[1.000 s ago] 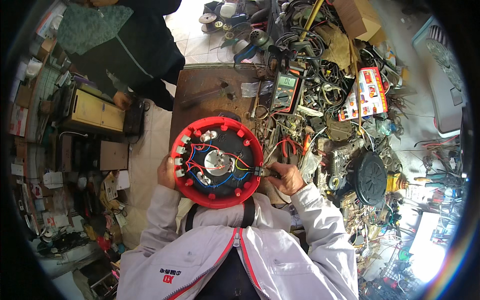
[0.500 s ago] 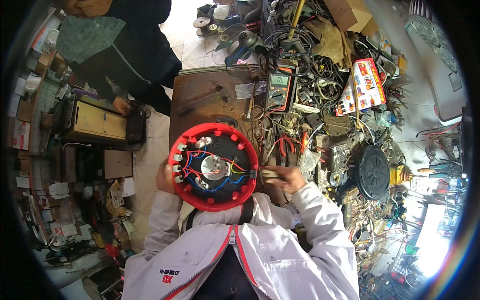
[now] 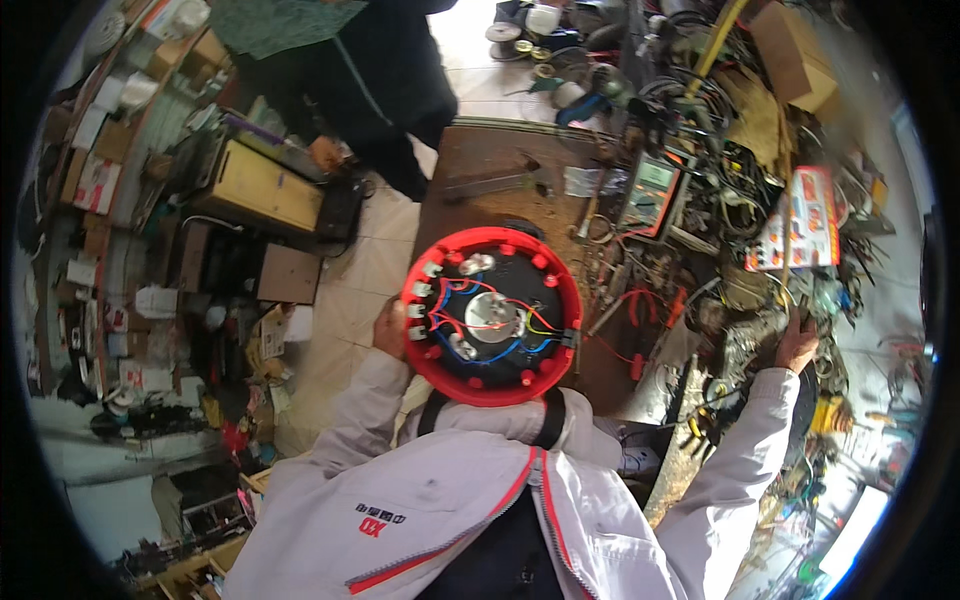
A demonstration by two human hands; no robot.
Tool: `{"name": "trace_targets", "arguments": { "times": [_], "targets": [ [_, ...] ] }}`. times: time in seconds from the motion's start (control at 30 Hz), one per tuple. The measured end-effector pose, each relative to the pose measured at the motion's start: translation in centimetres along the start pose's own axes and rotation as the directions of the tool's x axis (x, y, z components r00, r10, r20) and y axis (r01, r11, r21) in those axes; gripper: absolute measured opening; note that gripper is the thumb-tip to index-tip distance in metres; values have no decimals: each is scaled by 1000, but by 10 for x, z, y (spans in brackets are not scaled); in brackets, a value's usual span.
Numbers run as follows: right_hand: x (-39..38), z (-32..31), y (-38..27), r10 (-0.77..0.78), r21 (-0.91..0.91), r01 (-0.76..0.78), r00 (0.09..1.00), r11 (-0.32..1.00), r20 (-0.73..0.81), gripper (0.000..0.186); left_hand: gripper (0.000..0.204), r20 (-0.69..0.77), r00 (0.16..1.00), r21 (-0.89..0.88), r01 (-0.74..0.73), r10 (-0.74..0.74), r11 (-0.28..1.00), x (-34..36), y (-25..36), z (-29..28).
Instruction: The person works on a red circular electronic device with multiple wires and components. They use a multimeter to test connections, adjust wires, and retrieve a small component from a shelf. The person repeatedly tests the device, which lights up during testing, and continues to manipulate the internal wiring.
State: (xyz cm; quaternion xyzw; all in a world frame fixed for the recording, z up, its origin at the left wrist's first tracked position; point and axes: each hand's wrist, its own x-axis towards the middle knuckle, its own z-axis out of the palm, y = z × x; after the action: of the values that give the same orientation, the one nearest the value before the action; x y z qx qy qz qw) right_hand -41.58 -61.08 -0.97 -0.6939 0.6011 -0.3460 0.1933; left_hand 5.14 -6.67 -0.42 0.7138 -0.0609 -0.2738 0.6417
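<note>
This is a cluttered electrical repair workshop: a worn brown bench (image 3: 480, 152) carries a multimeter (image 3: 656, 188) and tangled black cables (image 3: 745, 178) amid heaped loose parts, an opened round red device (image 3: 493, 318) shows coloured wires (image 3: 516, 349), a spool (image 3: 503, 34) stands beyond, and packed shelves (image 3: 146, 113) line the left side

i see a bright red round housing (image 3: 480, 390), its base (image 3: 508, 268) black, its centre disc (image 3: 490, 317) silver, with 4 whitish connectors (image 3: 416, 311) and red, blue and yellow wires (image 3: 498, 357). from my remote seat, the jacket (image 3: 430, 490) reads pale grey with red zip edging (image 3: 378, 578), the cabinet (image 3: 265, 187) yellow, the bench (image 3: 480, 217) brown.
</note>
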Motion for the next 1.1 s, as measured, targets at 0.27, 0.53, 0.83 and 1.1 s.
{"name": "trace_targets", "arguments": {
  "times": [0.27, 0.53, 0.83, 1.1],
  "targets": [
    [-104, 46, -40, -261, -369, 270, 962, 889, 77, 52, 49, 110, 984, -77, -129, 137, 989, 1, -27, -19],
    [-305, 58, -170, 90, 336, -483, 666, 809, 741, 42, 72, 318, 941, 67, -147, 118, 987, 40, 15, -22],
    [-363, 68, -278, 122, 272, -312, 830, 910, 544, 61, 79, 511, 859, -35, -14, 30, 999, 78, 26, -15],
    [-337, 84, -300, 116, 323, -298, 870, 899, 480, 56, 92, 482, 876, -91, 49, 1, 995, 30, 25, -51]
  ]
}}
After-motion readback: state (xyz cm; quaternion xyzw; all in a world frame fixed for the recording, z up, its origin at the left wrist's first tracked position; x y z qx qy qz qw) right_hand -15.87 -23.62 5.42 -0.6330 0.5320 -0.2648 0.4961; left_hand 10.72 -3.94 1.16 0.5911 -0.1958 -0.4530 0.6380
